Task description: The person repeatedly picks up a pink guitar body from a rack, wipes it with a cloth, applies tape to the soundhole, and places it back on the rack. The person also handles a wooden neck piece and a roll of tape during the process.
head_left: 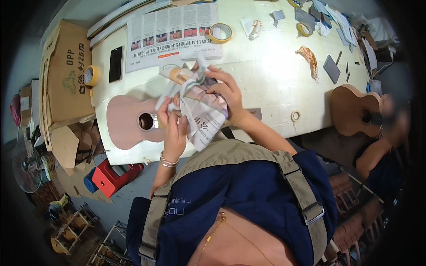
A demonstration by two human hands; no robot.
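A crumpled sheet of newspaper [204,115] is held up between my two hands, over the near part of the table. My left hand [174,131] pinches its lower left edge, while my right hand [228,91] grips its upper right side with the fingers bent round it. A tan patch shows at the top of the sheet; I cannot tell whether something is wrapped inside. Just left of my left hand, a ukulele with a pinkish-brown body [120,122] lies on its back, its neck partly hidden behind the paper and my hands.
Flat newspapers [173,33] lie at the back with a yellow tape roll [220,33] on them. A black phone [116,64] is left of them. A small tape roll [295,116] sits right. Another person's arm [377,155] is beside a second ukulele [353,111].
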